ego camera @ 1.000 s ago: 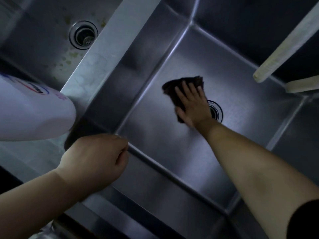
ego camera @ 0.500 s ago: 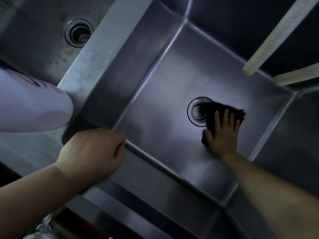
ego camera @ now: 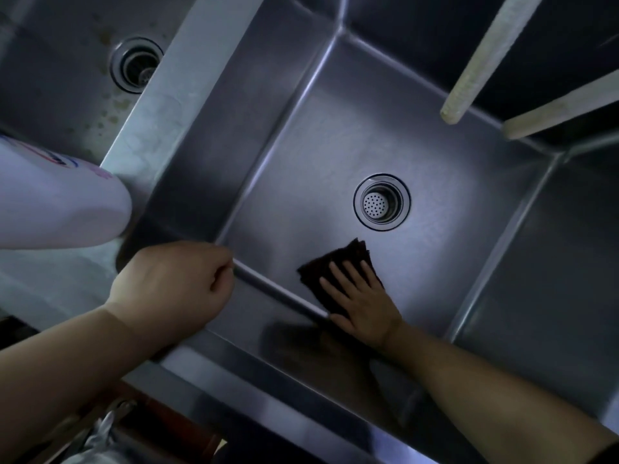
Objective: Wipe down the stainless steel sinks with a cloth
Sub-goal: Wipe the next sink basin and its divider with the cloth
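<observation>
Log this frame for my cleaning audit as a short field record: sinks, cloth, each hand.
sink in use: right basin, floor looks free of spots
drain: uncovered, strainer visible
cloth: dark, flat on the basin floor near the front wall
right hand: fingers straight, pressing the cloth
left hand: curled, at the front rim
left basin: brownish spots

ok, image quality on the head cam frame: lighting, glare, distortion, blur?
Head view: dim, bluish overall. Soft glare pools on the sink floor around the drain; bright streaks run along the basin's creases. Wide-angle lens tilts and bends straight edges. The white bottle at left is near and soft. The dark cloth under the right hand shows little texture; its reflection smears on the near wall.
</observation>
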Demonstrator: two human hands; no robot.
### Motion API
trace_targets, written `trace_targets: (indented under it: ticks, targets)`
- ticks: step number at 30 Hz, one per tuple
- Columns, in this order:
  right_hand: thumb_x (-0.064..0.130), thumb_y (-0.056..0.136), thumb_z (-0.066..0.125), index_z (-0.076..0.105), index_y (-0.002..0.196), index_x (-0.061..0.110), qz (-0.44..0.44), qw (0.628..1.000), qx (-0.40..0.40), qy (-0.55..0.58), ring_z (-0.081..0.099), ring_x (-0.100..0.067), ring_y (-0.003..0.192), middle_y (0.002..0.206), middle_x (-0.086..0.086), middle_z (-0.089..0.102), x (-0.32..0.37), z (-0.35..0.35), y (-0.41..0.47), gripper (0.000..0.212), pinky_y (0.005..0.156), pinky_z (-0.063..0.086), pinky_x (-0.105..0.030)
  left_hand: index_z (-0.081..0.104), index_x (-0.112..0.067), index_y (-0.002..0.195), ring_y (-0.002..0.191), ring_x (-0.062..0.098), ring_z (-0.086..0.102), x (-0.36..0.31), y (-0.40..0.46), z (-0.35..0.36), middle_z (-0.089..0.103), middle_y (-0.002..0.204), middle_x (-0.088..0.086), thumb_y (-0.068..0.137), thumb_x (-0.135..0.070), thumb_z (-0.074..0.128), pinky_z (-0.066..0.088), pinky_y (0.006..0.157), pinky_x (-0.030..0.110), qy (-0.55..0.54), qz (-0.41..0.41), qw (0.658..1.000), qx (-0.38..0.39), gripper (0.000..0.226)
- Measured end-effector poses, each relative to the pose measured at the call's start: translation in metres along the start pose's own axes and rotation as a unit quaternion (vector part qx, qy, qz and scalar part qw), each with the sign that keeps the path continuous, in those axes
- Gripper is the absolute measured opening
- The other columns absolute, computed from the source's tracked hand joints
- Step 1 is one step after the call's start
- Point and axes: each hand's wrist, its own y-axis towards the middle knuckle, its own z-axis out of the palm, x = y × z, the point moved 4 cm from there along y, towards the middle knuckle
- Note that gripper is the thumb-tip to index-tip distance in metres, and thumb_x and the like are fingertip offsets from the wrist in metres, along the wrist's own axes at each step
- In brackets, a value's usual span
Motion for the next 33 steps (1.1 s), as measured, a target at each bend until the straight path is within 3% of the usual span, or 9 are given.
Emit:
trace_targets:
  ticks: [3, 8, 11, 15, 17, 20, 24, 28, 33]
  targets:
    - [0.055, 0.087, 0.041, 0.035, 0.145, 0.021, 0.018, 1.000, 0.019, -0.011, 0.031, -0.034, 0.137, 0.151, -0.010, 0.031, -0.026, -0.001, -0.035, 0.067, 0.113, 0.014, -0.053, 0.060, -0.020, 0.069, 0.060, 0.022, 0.061, -0.002, 0.000, -0.001, 0.062, 0.063, -0.003, 0.074, -0.044, 0.033, 0.039, 0.048, 0.026, -0.006, 0.003, 1.000, 0.007, 0.036]
    - [0.051, 0.080, 0.040, 0.046, 0.138, 0.013, 0.202, 0.978, 0.059, 0.004, 0.047, -0.046, 0.124, 0.142, -0.021, 0.044, -0.075, -0.016, -0.060, 0.070, 0.110, 0.014, -0.054, 0.061, -0.021, 0.072, 0.065, 0.023, 0.061, -0.003, 0.001, -0.004, 0.063, 0.067, -0.003, 0.076, -0.039, 0.039, 0.041, 0.052, 0.028, -0.017, -0.009, 1.000, 0.024, 0.029]
    - [0.053, 0.081, 0.035, 0.044, 0.139, 0.008, 0.264, 0.963, 0.045, 0.017, 0.038, -0.048, 0.131, 0.145, -0.025, 0.037, -0.105, -0.028, -0.056, 0.073, 0.111, 0.009, -0.053, 0.059, -0.020, 0.071, 0.065, 0.021, 0.060, -0.004, 0.001, -0.005, 0.061, 0.066, -0.003, 0.081, -0.036, 0.046, 0.036, 0.052, 0.027, -0.013, -0.005, 0.999, 0.034, 0.023]
    - [0.058, 0.084, 0.022, 0.016, 0.150, 0.014, 0.375, 0.926, 0.018, 0.033, 0.010, -0.039, 0.144, 0.157, -0.019, 0.009, -0.154, -0.045, -0.037, 0.080, 0.115, -0.010, -0.044, 0.054, -0.020, 0.060, 0.051, 0.020, 0.057, -0.005, 0.001, -0.009, 0.056, 0.055, -0.001, 0.074, -0.040, 0.035, 0.032, 0.046, 0.024, -0.031, 0.011, 0.999, 0.027, 0.031]
    - [0.050, 0.091, 0.031, 0.010, 0.151, 0.013, 0.429, 0.903, -0.002, 0.035, 0.004, -0.038, 0.144, 0.158, -0.019, 0.003, -0.179, -0.052, -0.018, 0.073, 0.116, -0.006, -0.049, 0.051, -0.020, 0.058, 0.050, 0.019, 0.056, -0.004, 0.001, -0.009, 0.054, 0.054, -0.002, 0.073, -0.041, 0.034, 0.031, 0.044, 0.023, -0.038, 0.015, 0.999, 0.031, 0.030]
    - [0.044, 0.094, 0.035, 0.004, 0.152, 0.014, 0.477, 0.876, -0.032, 0.062, 0.000, -0.039, 0.144, 0.158, -0.019, -0.001, -0.207, -0.067, 0.025, 0.072, 0.116, -0.003, -0.054, 0.048, -0.021, 0.055, 0.045, 0.017, 0.054, -0.003, 0.003, -0.010, 0.051, 0.051, -0.005, 0.071, -0.039, 0.038, 0.016, 0.040, 0.017, -0.030, 0.027, 0.999, 0.024, 0.026]
    - [0.049, 0.088, 0.026, 0.005, 0.152, 0.014, 0.444, 0.892, -0.064, 0.060, 0.002, -0.039, 0.144, 0.158, -0.020, 0.001, -0.208, -0.089, 0.100, 0.076, 0.114, -0.003, -0.056, 0.046, -0.022, 0.052, 0.042, 0.014, 0.049, -0.002, 0.005, -0.010, 0.043, 0.048, -0.007, 0.072, -0.039, 0.039, 0.007, 0.046, 0.009, -0.034, 0.029, 0.999, 0.023, 0.027]
    - [0.047, 0.094, 0.034, 0.005, 0.152, 0.017, 0.369, 0.926, -0.069, 0.038, 0.001, -0.039, 0.145, 0.158, -0.019, 0.000, -0.180, -0.103, 0.178, 0.072, 0.113, -0.003, -0.056, 0.045, -0.020, 0.052, 0.042, 0.015, 0.048, 0.000, 0.005, -0.005, 0.045, 0.048, -0.005, 0.072, -0.038, 0.039, 0.017, 0.041, 0.020, -0.025, 0.022, 0.999, 0.034, 0.027]
    - [0.053, 0.093, 0.025, 0.000, 0.152, 0.023, 0.279, 0.959, -0.052, 0.009, -0.004, -0.035, 0.146, 0.159, -0.013, -0.004, -0.143, -0.111, 0.251, 0.070, 0.114, -0.006, -0.055, 0.045, -0.020, 0.053, 0.044, 0.016, 0.049, 0.004, 0.007, -0.001, 0.047, 0.050, -0.004, 0.073, -0.039, 0.039, 0.024, 0.043, 0.022, -0.028, 0.013, 0.999, 0.044, 0.028]
